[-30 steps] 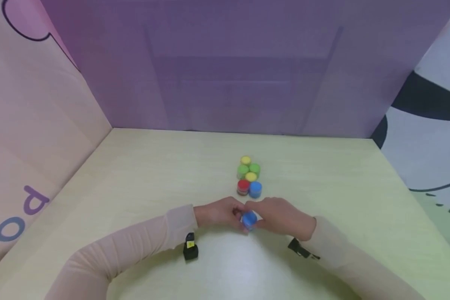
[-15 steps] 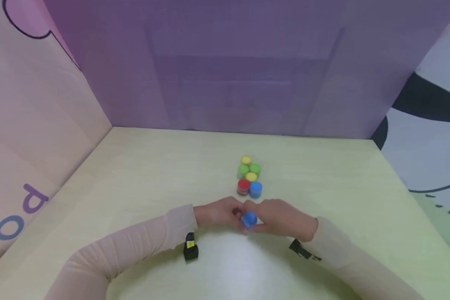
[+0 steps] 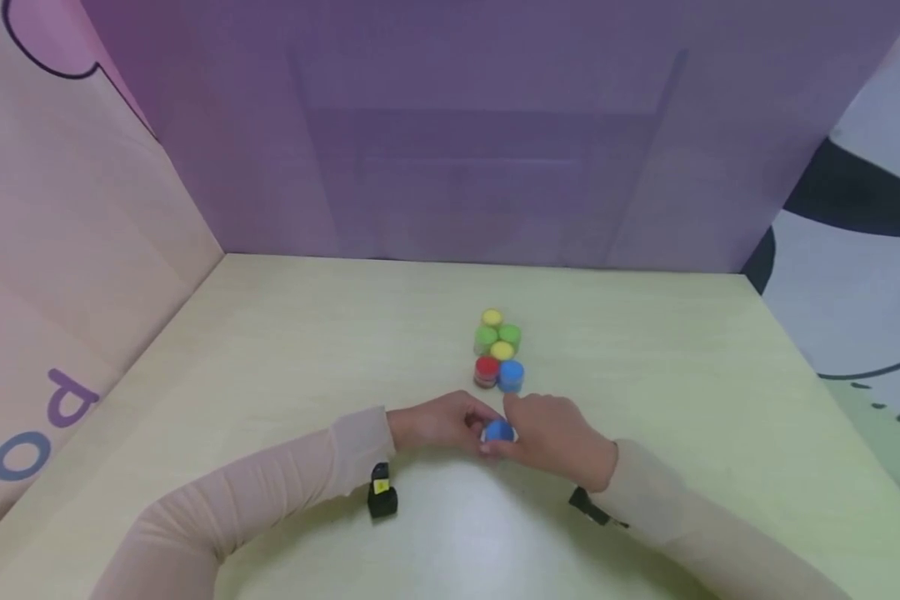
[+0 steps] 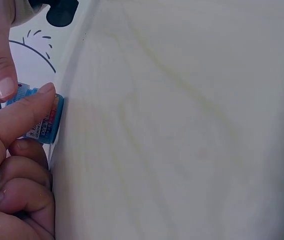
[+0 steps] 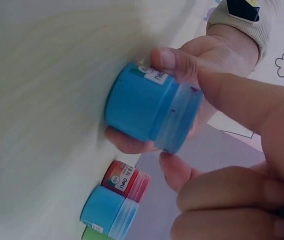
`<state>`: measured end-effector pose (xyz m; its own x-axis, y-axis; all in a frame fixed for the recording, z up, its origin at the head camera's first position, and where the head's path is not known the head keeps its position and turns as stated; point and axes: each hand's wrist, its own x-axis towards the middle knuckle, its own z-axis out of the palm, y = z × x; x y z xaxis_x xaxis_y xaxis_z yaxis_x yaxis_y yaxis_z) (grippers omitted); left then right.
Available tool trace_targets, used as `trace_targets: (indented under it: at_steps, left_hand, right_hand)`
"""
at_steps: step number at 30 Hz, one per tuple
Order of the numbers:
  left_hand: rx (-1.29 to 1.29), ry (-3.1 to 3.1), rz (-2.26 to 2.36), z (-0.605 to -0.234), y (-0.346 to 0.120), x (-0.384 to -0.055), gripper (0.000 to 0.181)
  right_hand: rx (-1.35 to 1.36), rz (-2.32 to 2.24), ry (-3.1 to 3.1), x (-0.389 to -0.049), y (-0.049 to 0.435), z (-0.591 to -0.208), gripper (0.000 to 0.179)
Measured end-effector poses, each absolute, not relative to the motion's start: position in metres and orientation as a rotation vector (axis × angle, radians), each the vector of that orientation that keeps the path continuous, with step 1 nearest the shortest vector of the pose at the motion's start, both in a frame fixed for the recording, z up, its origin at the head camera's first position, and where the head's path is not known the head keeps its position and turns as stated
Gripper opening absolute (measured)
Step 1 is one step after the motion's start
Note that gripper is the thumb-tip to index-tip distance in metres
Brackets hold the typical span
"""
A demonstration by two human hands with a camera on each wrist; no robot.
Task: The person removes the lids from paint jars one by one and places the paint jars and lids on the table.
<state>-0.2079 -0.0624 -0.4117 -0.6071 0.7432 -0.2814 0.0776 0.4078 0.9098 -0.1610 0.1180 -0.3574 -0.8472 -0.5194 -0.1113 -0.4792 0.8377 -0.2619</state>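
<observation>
Between both hands is a small blue paint jar [image 3: 499, 431] with a translucent lid [image 5: 180, 118], near the middle of the table. My left hand [image 3: 441, 423] grips the jar's body, thumb on one side and a finger on the other, as the right wrist view shows. At the lid are the thumb and forefinger of my right hand [image 3: 558, 435], pinching its edge from two sides; the other fingers are curled in. Label print shows on the jar's side in the left wrist view.
Beyond the hands stand a red jar [image 3: 487, 372] and another blue jar [image 3: 511, 375] side by side. Behind them cluster two green jars [image 3: 486, 337] and two yellow-topped jars [image 3: 502, 351]. A purple panel [image 3: 480, 167] rises at the table's [image 3: 307, 350] far edge.
My right hand has turned about the lid: its wrist has come slightly left and nearer, the thumb has moved left across the jar's near side. My left hand and the other jars stay put.
</observation>
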Motion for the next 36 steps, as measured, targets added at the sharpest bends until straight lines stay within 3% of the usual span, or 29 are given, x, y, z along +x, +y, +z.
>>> trace_targets:
  at_steps: [12, 24, 36]
  left_hand:
    - [0.718, 1.997, 1.204, -0.414, -0.062, -0.209, 0.03]
    - [0.647, 2.012, 1.225, -0.41, -0.063, -0.202, 0.016]
    - [0.692, 1.962, 1.245, -0.414, -0.062, -0.208, 0.013]
  right_hand:
    - [-0.942, -0.345, 2.711, -0.167, 0.122, -0.35, 0.03]
    - [-1.397, -0.268, 2.586, -0.177, 0.129, -0.348, 0.033]
    - [-1.298, -0.512, 2.428, -0.186, 0.134, -0.353, 0.033]
